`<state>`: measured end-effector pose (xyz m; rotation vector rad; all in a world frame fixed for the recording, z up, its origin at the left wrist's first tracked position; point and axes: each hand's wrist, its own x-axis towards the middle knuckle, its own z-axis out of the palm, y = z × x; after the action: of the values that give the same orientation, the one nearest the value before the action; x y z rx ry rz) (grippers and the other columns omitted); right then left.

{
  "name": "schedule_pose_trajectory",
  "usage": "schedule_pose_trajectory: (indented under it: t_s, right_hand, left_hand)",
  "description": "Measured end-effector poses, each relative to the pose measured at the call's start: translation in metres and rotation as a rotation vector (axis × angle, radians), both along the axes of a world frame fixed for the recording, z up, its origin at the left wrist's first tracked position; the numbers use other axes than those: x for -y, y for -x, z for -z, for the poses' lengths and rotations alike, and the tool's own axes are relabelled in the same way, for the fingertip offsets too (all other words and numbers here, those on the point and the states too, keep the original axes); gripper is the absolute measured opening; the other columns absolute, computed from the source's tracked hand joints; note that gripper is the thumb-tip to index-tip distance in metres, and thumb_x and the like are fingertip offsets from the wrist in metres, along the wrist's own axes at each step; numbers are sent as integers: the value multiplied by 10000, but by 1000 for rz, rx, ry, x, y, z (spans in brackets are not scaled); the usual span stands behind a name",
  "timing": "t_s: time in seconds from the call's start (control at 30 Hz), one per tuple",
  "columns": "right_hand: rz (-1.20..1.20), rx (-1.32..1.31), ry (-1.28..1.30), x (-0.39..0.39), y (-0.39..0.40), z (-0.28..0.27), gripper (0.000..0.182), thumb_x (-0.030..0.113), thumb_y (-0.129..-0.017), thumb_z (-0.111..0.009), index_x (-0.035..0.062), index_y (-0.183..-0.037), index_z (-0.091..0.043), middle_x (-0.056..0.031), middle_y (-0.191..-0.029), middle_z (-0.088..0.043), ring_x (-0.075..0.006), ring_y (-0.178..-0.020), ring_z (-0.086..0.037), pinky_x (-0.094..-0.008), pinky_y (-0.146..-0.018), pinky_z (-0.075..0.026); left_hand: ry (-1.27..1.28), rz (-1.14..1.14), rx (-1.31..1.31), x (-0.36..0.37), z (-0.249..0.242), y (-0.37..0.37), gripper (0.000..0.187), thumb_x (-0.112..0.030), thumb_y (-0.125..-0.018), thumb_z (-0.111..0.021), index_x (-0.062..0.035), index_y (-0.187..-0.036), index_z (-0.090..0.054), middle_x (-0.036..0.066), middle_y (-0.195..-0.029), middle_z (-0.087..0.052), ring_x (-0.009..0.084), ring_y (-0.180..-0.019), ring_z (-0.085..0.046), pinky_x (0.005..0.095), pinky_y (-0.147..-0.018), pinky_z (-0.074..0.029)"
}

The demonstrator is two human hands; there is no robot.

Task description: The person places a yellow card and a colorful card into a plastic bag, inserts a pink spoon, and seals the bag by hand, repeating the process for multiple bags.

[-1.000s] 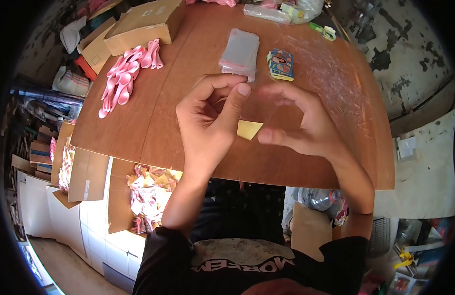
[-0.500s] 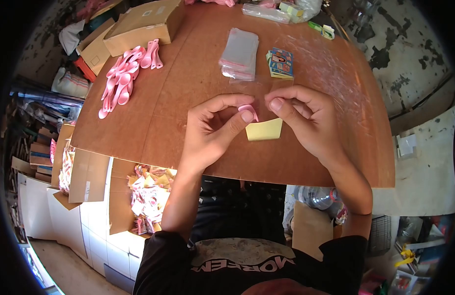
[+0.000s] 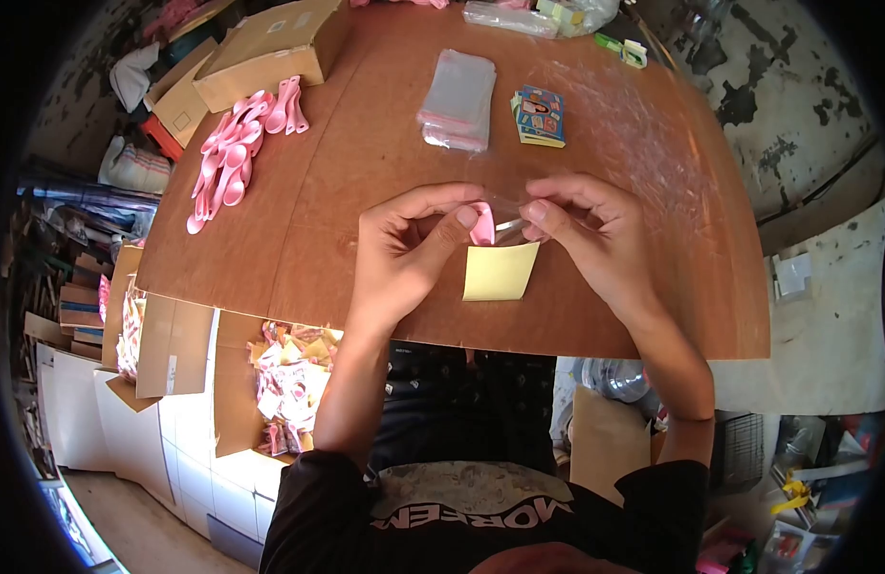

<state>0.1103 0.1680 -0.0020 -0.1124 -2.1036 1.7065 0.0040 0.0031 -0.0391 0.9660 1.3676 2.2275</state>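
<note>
My left hand [image 3: 409, 239] is closed in a pinch, thumb against fingers, on a pink plastic spoon [image 3: 482, 225], most of which is hidden by the fingers. Opposite it, my right hand [image 3: 595, 230] pinches the edge of a clear plastic bag [image 3: 507, 203] stretched between the two hands. Just below the fingertips is a pale yellow card [image 3: 500, 275], its plain side facing me. Beyond the hands lie a stack of clear bags [image 3: 458, 100] and a small pile of printed blue cards [image 3: 541, 115].
Pink spoons [image 3: 234, 158] lie heaped on the left of the brown table [image 3: 366, 134], near a cardboard box [image 3: 270, 57]. Loose clear film [image 3: 643, 143] covers part of the right side. Below the left edge, an open carton [image 3: 237, 383] holds filled packets [image 3: 294, 373].
The yellow card has tilted to show more of its face and sits lower. More of the pink spoon shows beside the left thumb. Both hands have shifted slightly left.
</note>
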Motion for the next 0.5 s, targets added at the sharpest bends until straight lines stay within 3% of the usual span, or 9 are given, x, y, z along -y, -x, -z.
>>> schedule_pose_trajectory:
  t_s: [0.23,0.5]
  right_hand:
    - [-75,-49,95,-6,-4,7,173,23,-883,-617,-71,-1029,-619,-111,-974,-653,-156,-820,-658,-250,-735,-554]
    - [-181,-109,-45,-16,-6,12,146,-38,-870,-598,-63,-1003,-653,-132,-931,-678,-160,-844,-662,-273,-781,-546]
  left_hand:
    - [17,-11,35,0,4,3,190,-19,-885,-616,37,-1064,-642,106,-959,-688,115,-854,-641,243,-747,-525]
    - [8,34,86,5,8,6,178,-10,-874,-623,33,-1045,-650,102,-951,-689,122,-847,-645,251,-737,-537]
